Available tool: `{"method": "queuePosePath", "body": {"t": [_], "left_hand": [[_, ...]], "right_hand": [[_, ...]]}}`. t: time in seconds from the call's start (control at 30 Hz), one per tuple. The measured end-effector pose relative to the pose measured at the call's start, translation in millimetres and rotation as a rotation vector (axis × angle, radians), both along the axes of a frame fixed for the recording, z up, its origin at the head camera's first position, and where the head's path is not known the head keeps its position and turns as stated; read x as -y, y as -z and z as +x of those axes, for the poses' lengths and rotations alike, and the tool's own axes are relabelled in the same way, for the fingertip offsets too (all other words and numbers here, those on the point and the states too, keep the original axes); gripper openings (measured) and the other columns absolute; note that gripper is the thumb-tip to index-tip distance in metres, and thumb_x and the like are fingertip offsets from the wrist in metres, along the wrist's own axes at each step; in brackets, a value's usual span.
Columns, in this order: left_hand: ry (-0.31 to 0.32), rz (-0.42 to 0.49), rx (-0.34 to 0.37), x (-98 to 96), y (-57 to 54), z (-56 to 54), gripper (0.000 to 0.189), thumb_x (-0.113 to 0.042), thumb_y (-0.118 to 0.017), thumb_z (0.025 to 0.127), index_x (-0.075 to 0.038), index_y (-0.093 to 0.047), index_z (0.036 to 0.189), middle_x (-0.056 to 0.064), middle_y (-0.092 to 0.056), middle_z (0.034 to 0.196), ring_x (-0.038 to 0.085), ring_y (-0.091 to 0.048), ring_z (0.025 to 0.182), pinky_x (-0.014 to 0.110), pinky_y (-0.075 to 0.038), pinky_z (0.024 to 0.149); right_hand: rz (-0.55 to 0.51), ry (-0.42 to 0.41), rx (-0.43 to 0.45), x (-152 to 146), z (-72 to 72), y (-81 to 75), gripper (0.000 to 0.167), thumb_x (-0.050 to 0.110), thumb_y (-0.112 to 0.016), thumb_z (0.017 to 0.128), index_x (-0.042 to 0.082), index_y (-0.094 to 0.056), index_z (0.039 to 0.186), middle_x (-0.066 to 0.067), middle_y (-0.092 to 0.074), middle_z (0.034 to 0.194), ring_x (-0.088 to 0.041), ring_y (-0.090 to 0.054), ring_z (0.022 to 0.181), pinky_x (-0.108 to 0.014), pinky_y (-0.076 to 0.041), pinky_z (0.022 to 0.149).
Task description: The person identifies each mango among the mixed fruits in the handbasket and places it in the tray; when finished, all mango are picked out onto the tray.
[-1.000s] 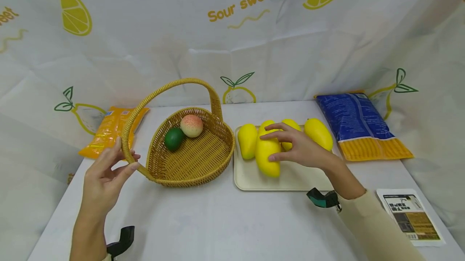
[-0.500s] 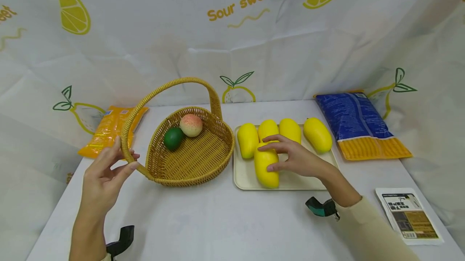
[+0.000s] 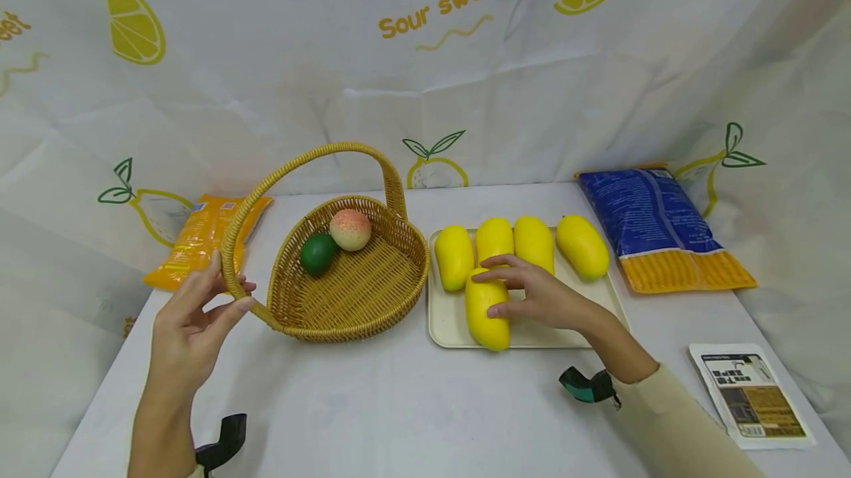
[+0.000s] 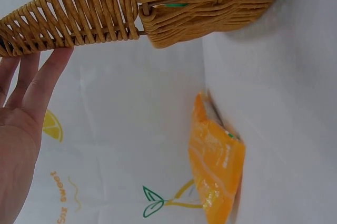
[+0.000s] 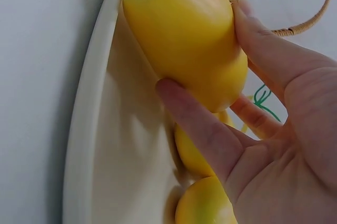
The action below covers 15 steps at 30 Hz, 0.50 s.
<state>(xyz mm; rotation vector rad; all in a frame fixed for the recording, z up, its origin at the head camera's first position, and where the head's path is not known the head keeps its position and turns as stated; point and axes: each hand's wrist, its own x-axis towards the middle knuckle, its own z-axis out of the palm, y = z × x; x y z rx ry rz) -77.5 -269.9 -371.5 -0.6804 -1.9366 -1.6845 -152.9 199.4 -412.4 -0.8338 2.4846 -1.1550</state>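
My left hand (image 3: 189, 326) pinches the near left part of the tall handle (image 3: 266, 186) of a wicker basket (image 3: 359, 297). Inside the basket, at its back left, lie a dark green fruit (image 3: 318, 254) and a pinkish peach (image 3: 350, 230). My right hand (image 3: 548, 297) grips a yellow mango (image 3: 484, 319) between thumb and fingers at the front left of a cream tray (image 3: 545, 334). In the right wrist view the mango (image 5: 184, 29) overlaps the tray's rim. Several more mangoes (image 3: 455, 256) stand in a row along the back of the tray.
An orange packet (image 3: 193, 241) lies behind my left hand. To the tray's right rests a blue and orange bag (image 3: 658, 227). A flat white and brown pouch (image 3: 751, 397) lies at the table's right side. A lemon-printed cloth (image 3: 425, 79) hangs behind.
My right hand has lowered the mango and brought it toward the tray's front edge. The back row of mangoes shows more fully now. My left hand stays on the handle.
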Motion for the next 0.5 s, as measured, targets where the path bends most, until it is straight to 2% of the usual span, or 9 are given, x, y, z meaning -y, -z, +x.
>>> {"method": "queuePosePath", "body": {"t": [0.23, 0.5], "left_hand": [[-0.013, -0.015, 0.002, -0.7, -0.7, 0.8, 0.071, 0.025, -0.066, 0.081, 0.013, -0.041, 0.146, 0.004, -0.066, 0.113, 0.008, -0.07, 0.106, 0.015, -0.059, 0.089], [0.007, -0.005, -0.003, -0.6, -0.2, 0.3, 0.07, 0.024, -0.066, 0.082, 0.013, -0.04, 0.146, 0.005, -0.065, 0.113, 0.01, -0.07, 0.106, 0.016, -0.059, 0.089]], "right_hand": [[-0.054, -0.007, 0.036, -1, 0.1, 6.0, 0.048, 0.023, -0.073, 0.095, 0.01, -0.062, 0.14, -0.022, -0.045, 0.153, -0.044, -0.055, 0.133, -0.063, -0.051, 0.108], [-0.059, -0.006, -0.001, 1, -1.5, 11.8, 0.047, 0.023, -0.074, 0.095, 0.01, -0.063, 0.139, -0.022, -0.047, 0.153, -0.041, -0.054, 0.133, -0.063, -0.051, 0.107]]}}
